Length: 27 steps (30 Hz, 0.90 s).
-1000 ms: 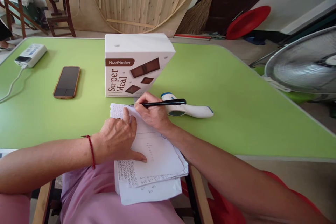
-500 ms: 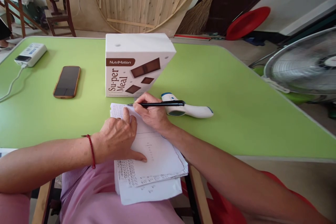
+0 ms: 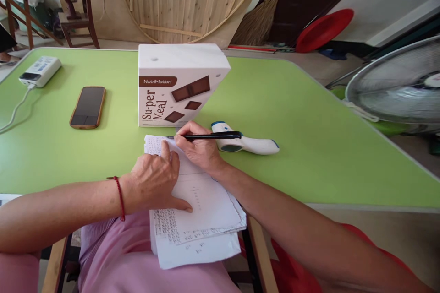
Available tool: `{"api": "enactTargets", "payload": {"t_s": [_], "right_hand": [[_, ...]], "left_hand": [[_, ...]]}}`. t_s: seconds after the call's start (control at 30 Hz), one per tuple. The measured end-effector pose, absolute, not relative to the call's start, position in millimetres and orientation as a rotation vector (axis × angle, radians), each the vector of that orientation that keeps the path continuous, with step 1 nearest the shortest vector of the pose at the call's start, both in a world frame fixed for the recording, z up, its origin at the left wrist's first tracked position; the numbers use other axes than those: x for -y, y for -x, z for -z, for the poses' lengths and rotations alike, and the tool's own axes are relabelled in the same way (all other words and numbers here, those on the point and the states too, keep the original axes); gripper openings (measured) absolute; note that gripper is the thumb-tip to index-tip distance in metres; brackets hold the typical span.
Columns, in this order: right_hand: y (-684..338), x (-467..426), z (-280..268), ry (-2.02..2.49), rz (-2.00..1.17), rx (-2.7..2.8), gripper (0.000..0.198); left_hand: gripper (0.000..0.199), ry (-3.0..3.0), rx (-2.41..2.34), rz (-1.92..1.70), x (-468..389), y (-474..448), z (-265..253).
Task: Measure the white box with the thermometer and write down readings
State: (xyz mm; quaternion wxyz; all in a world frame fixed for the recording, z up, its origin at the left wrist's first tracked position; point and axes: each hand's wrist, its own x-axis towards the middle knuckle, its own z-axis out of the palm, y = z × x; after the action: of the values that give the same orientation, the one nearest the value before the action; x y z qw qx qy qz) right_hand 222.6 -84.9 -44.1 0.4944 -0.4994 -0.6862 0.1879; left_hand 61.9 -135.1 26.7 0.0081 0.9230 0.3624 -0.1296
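My right hand [image 3: 201, 150] is closed around a black pen [image 3: 223, 135], its tip at the upper part of a sheet covered in small handwriting. The stack of papers [image 3: 209, 201] lies partly on the table and hangs over its front edge. Pressed on the sheets is my left hand [image 3: 156, 178], with the index finger pointing up near the pen tip and the thumb stretched out to the right. Just beyond the pen stands a white NutriMotion box [image 3: 184, 57]. A white and blue infrared thermometer [image 3: 256, 145] lies right of my right hand, partly behind the pen.
On the left of the green table [image 3: 309, 146] are a phone [image 3: 88, 106] and a white power bank [image 3: 40, 71] with a cable. A fan [image 3: 395, 84] stands past the right edge. Behind are a wooden chair [image 3: 77, 18] and a broom [image 3: 261, 18].
The lowest sheet at the front of the stack has shifted very slightly. Both hands and the pen look almost the same.
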Motion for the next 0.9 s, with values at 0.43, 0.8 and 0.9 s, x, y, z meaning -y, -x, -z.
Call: {"api": "enactTargets", "payload": {"t_s": [0.43, 0.8, 0.9], "right_hand": [[-231.1, 97.9, 15.1, 1.112, -0.319, 1.543, 0.009], [-270.4, 122.3, -14.1, 1.075, 0.064, 1.631, 0.013], [-312.6, 113.8, -9.0, 1.307, -0.016, 1.832, 0.017]], "left_hand": [[0.115, -2.857, -1.134, 0.419, 134.3, -62.6, -26.9], [0.115, -2.829, -1.161, 0.403, 127.6, -63.4, -25.5], [0.117, -2.814, -1.154, 0.406, 126.4, -63.0, -24.4]]}}
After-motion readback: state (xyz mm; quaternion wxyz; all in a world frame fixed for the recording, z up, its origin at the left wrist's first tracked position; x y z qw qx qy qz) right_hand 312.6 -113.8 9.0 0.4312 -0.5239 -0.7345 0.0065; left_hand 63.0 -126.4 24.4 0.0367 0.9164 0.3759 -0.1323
